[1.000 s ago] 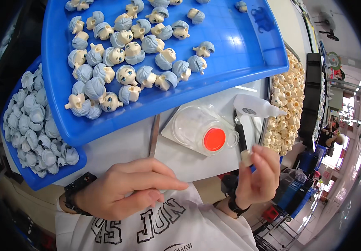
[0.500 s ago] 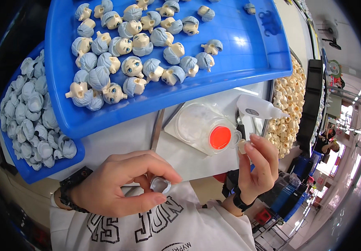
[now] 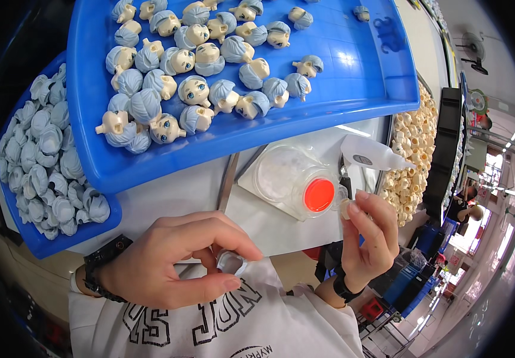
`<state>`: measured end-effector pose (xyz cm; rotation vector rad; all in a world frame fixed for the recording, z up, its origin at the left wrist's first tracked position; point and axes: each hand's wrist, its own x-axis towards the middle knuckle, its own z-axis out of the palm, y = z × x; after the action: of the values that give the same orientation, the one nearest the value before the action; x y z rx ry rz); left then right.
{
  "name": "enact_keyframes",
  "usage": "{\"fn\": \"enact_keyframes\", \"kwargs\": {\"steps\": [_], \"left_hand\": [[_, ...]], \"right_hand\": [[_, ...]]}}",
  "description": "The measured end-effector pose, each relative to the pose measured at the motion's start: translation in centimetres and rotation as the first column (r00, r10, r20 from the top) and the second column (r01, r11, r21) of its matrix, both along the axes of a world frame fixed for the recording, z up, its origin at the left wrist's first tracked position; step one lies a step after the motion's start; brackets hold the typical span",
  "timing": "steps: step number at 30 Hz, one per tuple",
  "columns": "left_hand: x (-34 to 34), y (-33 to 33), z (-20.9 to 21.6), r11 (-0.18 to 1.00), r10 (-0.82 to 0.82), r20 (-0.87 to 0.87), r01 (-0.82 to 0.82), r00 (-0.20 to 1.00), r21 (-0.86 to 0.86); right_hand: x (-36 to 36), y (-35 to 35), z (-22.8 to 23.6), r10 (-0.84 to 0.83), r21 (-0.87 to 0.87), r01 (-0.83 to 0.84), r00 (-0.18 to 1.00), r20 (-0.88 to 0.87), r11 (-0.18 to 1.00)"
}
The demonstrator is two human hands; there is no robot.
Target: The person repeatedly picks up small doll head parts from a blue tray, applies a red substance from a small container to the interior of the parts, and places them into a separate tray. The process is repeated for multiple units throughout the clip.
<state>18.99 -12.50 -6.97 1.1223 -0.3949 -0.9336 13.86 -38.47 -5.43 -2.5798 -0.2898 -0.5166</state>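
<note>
Left hand (image 3: pixel 174 262) is pinching a pale blue hair piece (image 3: pixel 231 261) between thumb and fingertips, hollow side facing up, close to the person's chest. Right hand (image 3: pixel 369 238) is pinching a small cream doll head (image 3: pixel 346 208) at its fingertips, just beside the red cap (image 3: pixel 319 194) of a clear round container (image 3: pixel 287 178). A white squeeze bottle (image 3: pixel 368 156) is lying right behind that, nozzle pointing right; probably glue, though the view is too small to confirm. Step in hand looks like pairing hair with head. The next move is calling for bringing both hands together and lining the head up with the hollow. Finished heads (image 3: pixel 194 92) are sitting on the big blue tray (image 3: pixel 353 65) above; loose hair pieces (image 3: pixel 42 161) are filling the lower tray (image 3: pixel 45 241) at left; bare heads (image 3: pixel 409 149) are piled at right.
</note>
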Motion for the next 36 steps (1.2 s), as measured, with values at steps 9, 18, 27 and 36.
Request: {"fn": "enact_keyframes", "kwargs": {"steps": [9, 18, 27, 36], "left_hand": [[0.03, 0.04, 0.07, 1.000, -0.008, -0.026, 0.008, 1.000, 0.003], [0.10, 0.05, 0.07, 1.000, -0.010, -0.030, 0.010, 1.000, 0.010], [0.10, 0.09, 0.02, 1.000, -0.004, -0.015, 0.004, 1.000, 0.013], [0.10, 0.07, 0.05, 1.000, 0.004, 0.003, -0.005, 1.000, 0.019]], "right_hand": [[0.11, -0.17, 0.22, 0.006, 0.005, -0.006, 0.999, -0.034, 1.000], [0.06, -0.27, 0.29, -0.023, 0.002, 0.023, 0.997, -0.078, 1.000], [-0.05, -0.33, 0.24, -0.038, -0.027, 0.036, 0.994, -0.100, 0.999], [-0.19, -0.26, 0.31, -0.083, -0.042, 0.078, 0.987, -0.138, 0.996]]}}
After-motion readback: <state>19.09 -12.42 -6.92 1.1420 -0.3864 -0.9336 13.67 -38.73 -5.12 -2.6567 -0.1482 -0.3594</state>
